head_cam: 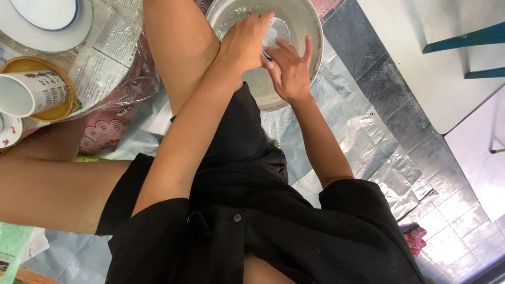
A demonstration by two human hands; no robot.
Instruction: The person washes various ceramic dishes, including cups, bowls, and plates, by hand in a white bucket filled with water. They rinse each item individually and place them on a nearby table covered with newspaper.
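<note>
Over the basin (310,31) on the floor, the left hand (243,44) grips a small blue-rimmed dish (276,32) while the right hand (290,73), fingers spread, rubs it. Holding the dish low in the basin would limit splashing.

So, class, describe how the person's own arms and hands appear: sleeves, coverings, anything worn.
Both forearms are bare. The left hand and right hand wear no gloves, and no rings or watch show. Short black sleeves end above the elbows, part of a loose black buttoned shirt.

Both hands reach forward together, left hand (244,44) curled, right hand (289,71) spread.
</note>
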